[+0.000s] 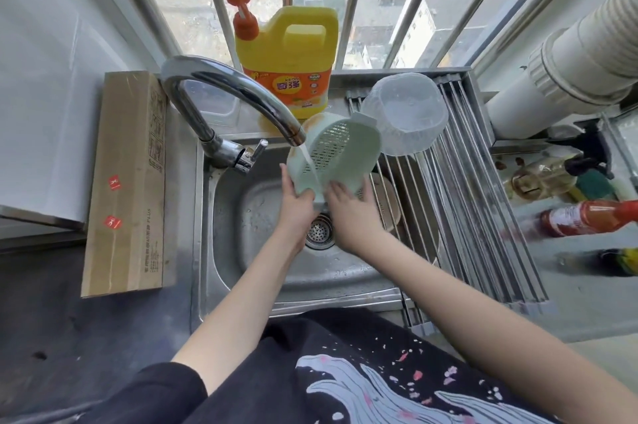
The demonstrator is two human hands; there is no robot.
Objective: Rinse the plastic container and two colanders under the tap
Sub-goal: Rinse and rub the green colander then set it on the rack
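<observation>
A pale green colander [340, 150] is tilted on edge over the steel sink [248, 251], and water from the chrome tap [228, 92] runs onto its slotted side. My left hand [297, 199] grips its lower left rim. My right hand [350, 206] holds its lower right side. A clear plastic container [404, 112] lies upside down on the roll-up drying rack [466, 199] right behind the colander. A beige round item [386, 202] sits in the sink under the rack; what it is cannot be told.
A yellow dish soap jug [290, 60] with an orange pump stands behind the sink. A long cardboard box [127, 181] lies on the counter at left. Bottles [583, 216] and a scourer crowd the counter at right. Window bars close off the back.
</observation>
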